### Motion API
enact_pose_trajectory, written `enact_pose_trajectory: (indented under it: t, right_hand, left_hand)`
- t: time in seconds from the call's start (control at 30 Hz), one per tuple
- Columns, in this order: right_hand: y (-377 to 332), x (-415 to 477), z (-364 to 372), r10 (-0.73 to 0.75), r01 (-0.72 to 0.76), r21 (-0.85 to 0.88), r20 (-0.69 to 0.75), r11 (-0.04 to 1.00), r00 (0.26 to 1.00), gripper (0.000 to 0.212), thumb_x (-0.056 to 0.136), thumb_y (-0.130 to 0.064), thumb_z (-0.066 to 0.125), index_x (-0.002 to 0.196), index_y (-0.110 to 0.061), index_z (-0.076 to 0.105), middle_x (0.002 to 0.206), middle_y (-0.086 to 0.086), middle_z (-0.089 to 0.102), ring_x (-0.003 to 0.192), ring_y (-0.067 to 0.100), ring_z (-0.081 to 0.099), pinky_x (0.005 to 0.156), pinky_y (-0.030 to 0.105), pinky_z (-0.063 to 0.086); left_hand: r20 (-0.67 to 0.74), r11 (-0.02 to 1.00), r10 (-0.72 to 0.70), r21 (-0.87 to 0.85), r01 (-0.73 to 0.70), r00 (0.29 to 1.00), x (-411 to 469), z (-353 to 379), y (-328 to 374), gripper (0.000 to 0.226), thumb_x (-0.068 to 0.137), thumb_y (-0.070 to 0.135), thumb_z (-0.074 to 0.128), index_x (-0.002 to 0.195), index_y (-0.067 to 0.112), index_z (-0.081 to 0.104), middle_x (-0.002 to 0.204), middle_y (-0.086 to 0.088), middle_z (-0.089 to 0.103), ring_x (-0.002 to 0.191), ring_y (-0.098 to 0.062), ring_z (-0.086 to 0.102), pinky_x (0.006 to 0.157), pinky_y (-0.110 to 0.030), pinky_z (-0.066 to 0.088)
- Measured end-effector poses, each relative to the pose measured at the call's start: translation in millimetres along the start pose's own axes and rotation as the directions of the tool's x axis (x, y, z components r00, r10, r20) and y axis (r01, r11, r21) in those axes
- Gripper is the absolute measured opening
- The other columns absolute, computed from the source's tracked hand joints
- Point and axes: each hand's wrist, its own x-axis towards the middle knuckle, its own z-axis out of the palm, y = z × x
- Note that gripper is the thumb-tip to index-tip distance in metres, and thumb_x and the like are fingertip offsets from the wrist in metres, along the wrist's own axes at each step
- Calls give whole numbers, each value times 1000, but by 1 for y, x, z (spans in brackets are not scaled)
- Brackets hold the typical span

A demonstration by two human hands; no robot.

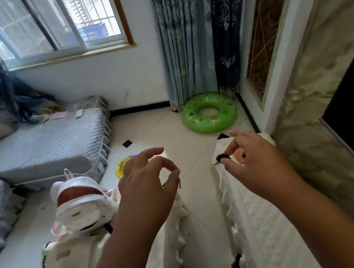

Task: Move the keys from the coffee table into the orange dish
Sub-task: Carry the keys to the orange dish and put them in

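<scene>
My left hand [146, 182] is raised over the edge of the white-clothed coffee table [62, 267]. Its thumb and forefinger pinch a thin metal ring with a small key [179, 179] hanging from it. My right hand [255, 165] is held above the white-covered cabinet top [256, 218] on the right. It pinches a black-headed key [222, 157] whose metal tip points left. A small orange patch [237, 159] shows between the fingers of that hand. It may be the orange dish, and most of it is hidden.
A white bunny-eared backpack [83, 206] lies on the coffee table. A narrow strip of tiled floor [202, 199] runs between the two covered surfaces. Beyond lie a green swim ring [209, 112], a yellow toy [121, 167] and a grey sofa [41, 148] on the left.
</scene>
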Motion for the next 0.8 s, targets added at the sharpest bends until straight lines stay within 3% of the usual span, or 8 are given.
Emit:
enact_pose_trajectory:
  t: [0.2, 0.33, 0.43, 0.67, 0.8]
  right_hand:
    - [27, 49, -3, 41, -42, -2, -24, 999, 999, 16, 78, -35, 71, 76, -36, 55, 136, -11, 52, 125, 12, 48, 100, 50, 42]
    - [42, 92, -3, 84, -87, -35, -66, 996, 994, 16, 78, -36, 72, 79, -36, 56, 136, -17, 50, 126, 11, 46, 100, 44, 41]
    - [48, 132, -2, 108, -115, -73, -94, 991, 990, 14, 79, -35, 71, 80, -33, 57, 137, -16, 50, 125, 10, 46, 101, 39, 39]
    - [54, 226, 18, 155, -171, -106, -148, 979, 977, 14, 81, -37, 70, 81, -36, 56, 136, -19, 50, 125, 9, 47, 99, 42, 42]
    - [61, 267, 37, 157, -171, -91, -141, 981, 977, 16, 81, -36, 71, 81, -35, 55, 134, -19, 49, 124, 7, 46, 98, 38, 43]
  left_hand:
    - [36, 999, 51, 2, -51, 998, 60, 35, -4, 10, 79, 33, 72, 81, 38, 64, 127, 20, 55, 125, -16, 44, 100, -44, 35]
    - [57, 995, 97, -16, -96, 994, 115, 60, -11, 8, 80, 36, 71, 82, 38, 63, 127, 22, 54, 124, -12, 40, 93, -38, 35]
    - [85, 990, 140, -47, -136, 986, 163, 77, -17, 7, 80, 36, 70, 81, 38, 63, 126, 20, 55, 124, -13, 40, 95, -43, 38]
    - [157, 981, 189, -71, -180, 969, 271, 99, -45, 5, 81, 39, 67, 84, 40, 63, 127, 24, 51, 126, -8, 35, 93, -40, 32]
    - [185, 978, 203, -80, -191, 962, 324, 113, -52, 3, 81, 39, 65, 84, 39, 63, 127, 24, 51, 125, -8, 34, 95, -41, 33]
